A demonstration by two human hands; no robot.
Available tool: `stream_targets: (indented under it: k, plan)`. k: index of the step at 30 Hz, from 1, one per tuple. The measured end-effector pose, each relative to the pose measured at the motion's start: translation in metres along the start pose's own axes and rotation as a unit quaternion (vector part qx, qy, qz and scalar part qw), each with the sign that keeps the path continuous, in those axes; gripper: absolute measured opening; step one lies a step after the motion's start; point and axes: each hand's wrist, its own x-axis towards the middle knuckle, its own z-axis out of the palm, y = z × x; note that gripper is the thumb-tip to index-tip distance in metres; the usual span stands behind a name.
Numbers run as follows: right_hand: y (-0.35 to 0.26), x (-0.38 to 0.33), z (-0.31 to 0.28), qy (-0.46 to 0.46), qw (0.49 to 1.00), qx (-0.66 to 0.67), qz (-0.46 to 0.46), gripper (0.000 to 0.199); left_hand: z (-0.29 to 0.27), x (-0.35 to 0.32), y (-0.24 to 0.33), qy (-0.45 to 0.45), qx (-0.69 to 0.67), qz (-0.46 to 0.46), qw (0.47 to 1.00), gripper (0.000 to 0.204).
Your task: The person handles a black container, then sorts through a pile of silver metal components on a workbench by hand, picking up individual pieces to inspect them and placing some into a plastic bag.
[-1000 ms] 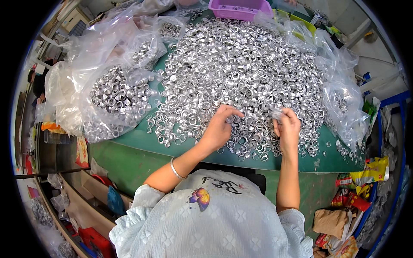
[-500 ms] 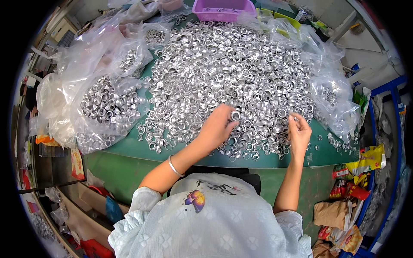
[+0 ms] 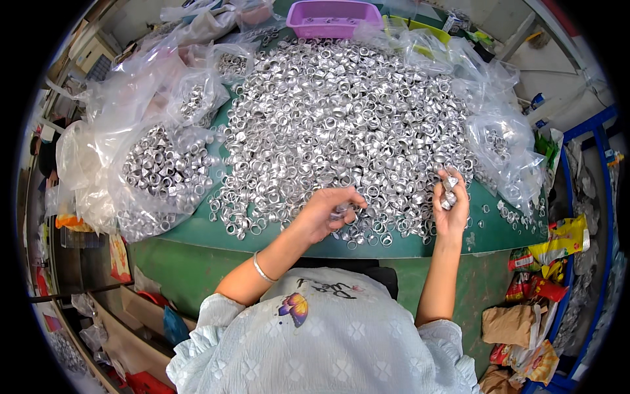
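Observation:
A broad heap of silver metal rings (image 3: pixel 341 125) covers the middle of the green table (image 3: pixel 197 226). At the heap's near edge, my left hand (image 3: pixel 328 210) has its fingers curled round some rings (image 3: pixel 340 211), partly hidden by the palm. A bangle sits on that wrist. To the right, my right hand (image 3: pixel 453 207) is turned palm up, its fingers bent round several silver rings (image 3: pixel 449 192). Both hands are at the near side of the heap, apart from each other.
Clear plastic bags of rings (image 3: pixel 164 164) lie at the left, and another plastic bag (image 3: pixel 505 151) at the right. A purple basket (image 3: pixel 335 18) and a yellow-green container (image 3: pixel 420 29) stand behind the heap. Blue shelving (image 3: pixel 600 157) borders the right side.
My left hand has drawn back toward me and turned, its fingers curling. My right hand has rolled palm up, bringing several rings into sight.

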Motion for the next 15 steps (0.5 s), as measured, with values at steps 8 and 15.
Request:
stream_targets:
  k: [8,15]
  plan:
    - [-0.008,-0.003,0.014,-0.054,0.993,-0.088,0.064,0.022,0.039,0.065,-0.008,0.107,0.681,0.363,0.626,0.012]
    - [0.004,0.027,0.041,-0.045,0.697,-0.674,-0.241,0.022,0.062,0.098,0.001,0.110,0.789,0.230,0.559,0.024]
